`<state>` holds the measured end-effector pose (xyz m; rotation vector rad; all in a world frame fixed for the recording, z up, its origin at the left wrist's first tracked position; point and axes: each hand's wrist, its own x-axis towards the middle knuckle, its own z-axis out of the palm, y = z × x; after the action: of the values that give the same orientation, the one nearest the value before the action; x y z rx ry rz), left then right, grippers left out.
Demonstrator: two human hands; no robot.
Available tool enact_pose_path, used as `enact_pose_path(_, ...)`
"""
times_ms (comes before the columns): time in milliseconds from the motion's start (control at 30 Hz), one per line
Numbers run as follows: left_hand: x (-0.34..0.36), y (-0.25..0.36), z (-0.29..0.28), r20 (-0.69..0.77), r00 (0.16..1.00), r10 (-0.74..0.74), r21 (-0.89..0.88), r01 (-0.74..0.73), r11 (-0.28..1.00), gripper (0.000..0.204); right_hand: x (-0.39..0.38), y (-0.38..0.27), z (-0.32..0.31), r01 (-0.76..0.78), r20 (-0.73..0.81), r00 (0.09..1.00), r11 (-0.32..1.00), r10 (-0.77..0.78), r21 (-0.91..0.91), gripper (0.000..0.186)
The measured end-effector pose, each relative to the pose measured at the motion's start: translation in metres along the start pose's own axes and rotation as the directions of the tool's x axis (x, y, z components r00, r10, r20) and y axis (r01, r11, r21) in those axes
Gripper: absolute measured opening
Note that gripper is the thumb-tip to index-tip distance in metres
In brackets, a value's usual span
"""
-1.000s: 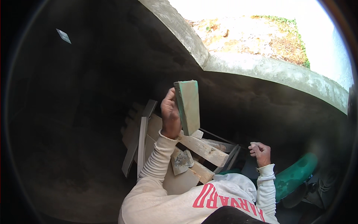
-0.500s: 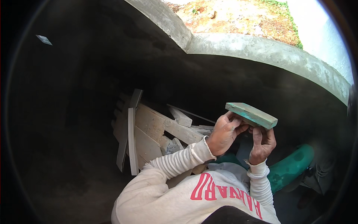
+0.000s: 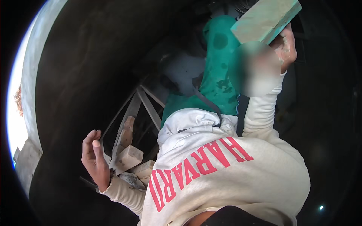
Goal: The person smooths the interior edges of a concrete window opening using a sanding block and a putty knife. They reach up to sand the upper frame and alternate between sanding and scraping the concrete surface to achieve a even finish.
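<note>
At the upper right, my right hand (image 3: 288, 47) grips a flat rectangular slab (image 3: 266, 20), pale greyish-tan on its broad face with green edges. Its fingers are wrapped behind the slab's lower edge and partly hidden; a round blur covers the area beside the wrist. My left hand (image 3: 96, 162) is raised at the lower left, holding nothing, its fingers loosely bent and the thumb apart from them. Just right of it lie a pale block (image 3: 129, 157) and other rough pieces.
Narrow boards (image 3: 150, 107) lean together beyond the blocks. My green-clad leg (image 3: 218, 64) stretches away in the middle. A curved concrete edge (image 3: 32, 94) borders a bright outdoor area at the far left. Much of the surroundings is dark.
My left hand has let go of the slab and moved down to the left. My right hand holds it alone, now at the upper right. The view has swung to the right.
</note>
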<state>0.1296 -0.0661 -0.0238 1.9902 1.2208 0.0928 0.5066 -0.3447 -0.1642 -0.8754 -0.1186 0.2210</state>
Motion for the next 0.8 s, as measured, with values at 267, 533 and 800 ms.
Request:
enact_pose_path(267, -0.013, -0.088, -0.026, 0.147, 0.905, -0.399, 0.301, 0.343, 0.890, 0.061, 0.017, 0.035, -0.256, -0.205, -0.245, 0.944, -0.188, 0.222, -0.960, 0.040)
enact_pose_path(533, -0.018, -0.077, -0.008, 0.013, 0.852, -0.523, 0.300, 0.496, 0.815, 0.088, 0.024, 0.115, -0.322, 0.034, -0.614, 0.572, -0.763, 0.544, -0.645, 0.044)
enact_pose_path(800, -0.021, -0.090, -0.007, -0.029, 0.856, -0.516, 0.280, 0.502, 0.818, 0.088, 0.025, 0.153, -0.310, 0.262, -0.649, 0.417, -0.768, 0.636, -0.585, 0.044)
